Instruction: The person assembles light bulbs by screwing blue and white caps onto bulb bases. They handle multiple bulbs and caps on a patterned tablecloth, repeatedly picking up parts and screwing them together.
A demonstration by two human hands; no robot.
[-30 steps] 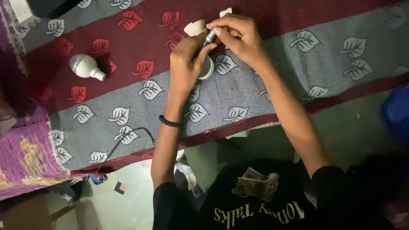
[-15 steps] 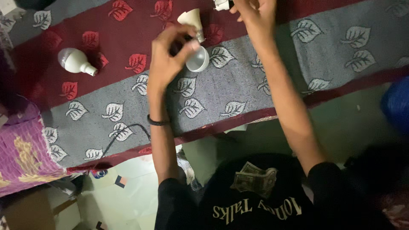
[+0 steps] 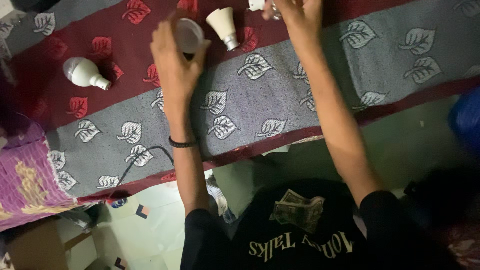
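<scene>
Leaf-patterned cloth (image 3: 280, 85). Left hand (image 3: 172, 65) cups dome cover (image 3: 189, 35); right hand (image 3: 295, 15) pinches small white part (image 3: 256, 5); bulb base (image 3: 223, 25) between; whole bulb (image 3: 82, 72) left.

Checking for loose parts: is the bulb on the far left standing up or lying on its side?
Lying on its side. The white bulb rests on the leaf-patterned cloth, its screw end pointing right.

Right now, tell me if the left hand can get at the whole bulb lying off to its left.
Probably yes. The left hand already holds a translucent dome, so its fingers are full, but only bare leaf-patterned cloth lies between it and the whole bulb.
</scene>
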